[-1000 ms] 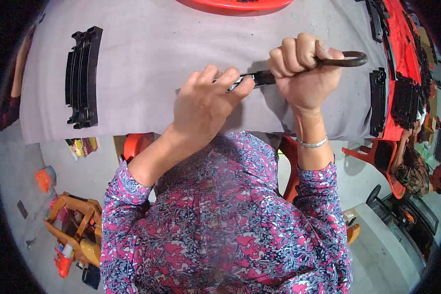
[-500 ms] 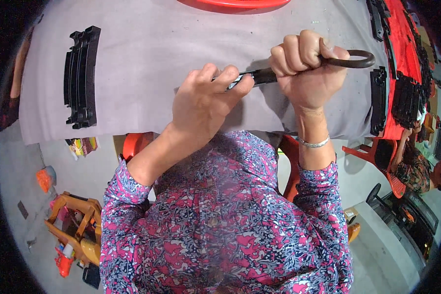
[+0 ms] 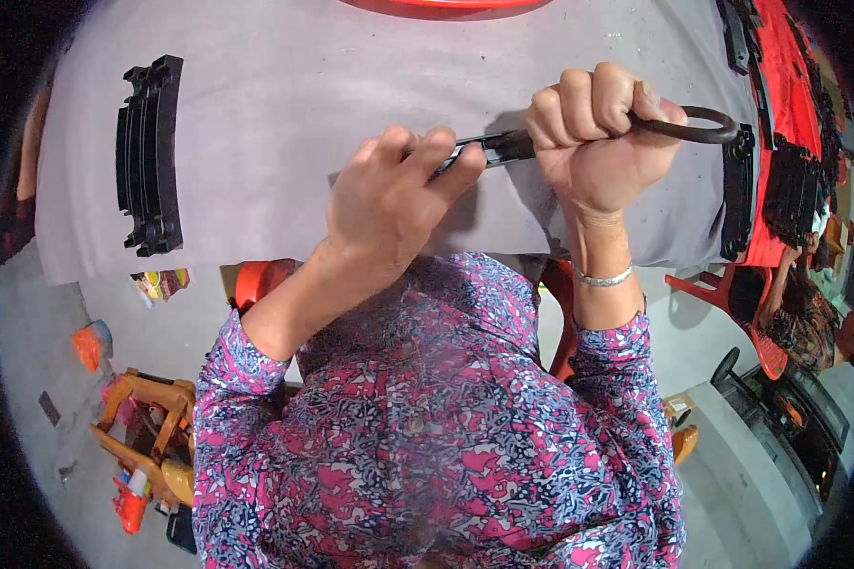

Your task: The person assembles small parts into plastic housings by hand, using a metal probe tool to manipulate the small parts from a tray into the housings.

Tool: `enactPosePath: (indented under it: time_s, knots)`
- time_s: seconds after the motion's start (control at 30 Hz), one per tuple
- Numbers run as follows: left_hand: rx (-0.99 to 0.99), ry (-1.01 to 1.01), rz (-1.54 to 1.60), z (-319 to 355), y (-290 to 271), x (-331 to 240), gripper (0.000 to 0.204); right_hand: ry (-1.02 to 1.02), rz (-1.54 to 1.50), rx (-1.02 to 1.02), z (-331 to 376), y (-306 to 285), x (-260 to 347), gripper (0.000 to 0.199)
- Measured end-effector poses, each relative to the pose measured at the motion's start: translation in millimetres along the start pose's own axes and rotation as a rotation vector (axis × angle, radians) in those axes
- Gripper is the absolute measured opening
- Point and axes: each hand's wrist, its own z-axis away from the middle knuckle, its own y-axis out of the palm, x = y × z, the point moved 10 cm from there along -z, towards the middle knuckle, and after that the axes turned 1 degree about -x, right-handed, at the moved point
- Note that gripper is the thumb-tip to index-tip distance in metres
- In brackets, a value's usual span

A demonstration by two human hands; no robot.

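My right hand [image 3: 598, 142] is a tight fist around a dark tool. The tool's ring-shaped loop [image 3: 707, 133] sticks out past the thumb to the right. From the other side of the fist a glossy dark strip [image 3: 498, 148] runs toward my left hand [image 3: 384, 204]. That hand is closed on the strip's left end, with thumb and fingers pressed round it. Whether the strip and the looped tool are one piece I cannot tell, as my fingers hide much of both. Both hands are above the grey cloth, near the table's front edge.
A ribbed black plastic part [image 3: 150, 156] lies on the grey cloth [image 3: 266, 123] at left. Another black part [image 3: 738, 194] lies at right, beside a red cloth [image 3: 778, 85] carrying several more. A red basin [image 3: 455, 9] stands at the far edge. A person [image 3: 811, 327] sits at far right.
Both hands keep their grip and have shifted only slightly; the loop tilts a little lower to the right. The view itself has moved slightly.
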Motion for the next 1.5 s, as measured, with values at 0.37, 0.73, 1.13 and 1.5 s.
enactPosePath:
  time_s: [0.37,0.73,1.13,1.5]
  knots:
    - [-0.053,-0.002,-0.049,0.4,-3.6,-3.2,0.031,-0.012,-0.116,0.009,1.6,-7.9,-8.1,0.059]
    - [-0.002,0.02,0.012,-0.6,-2.3,-0.8,0.032,-0.033,-0.008,-0.076,5.2,-10.4,-0.8,0.056]
    - [-0.014,-0.058,0.153,-1.6,-16.5,6.9,0.034,-0.355,2.017,0.335,5.5,27.5,60.5,0.016]
    - [0.025,-0.024,0.08,-5.6,-33.5,36.7,0.028,0.088,1.975,0.379,55.7,4.4,11.5,0.02]
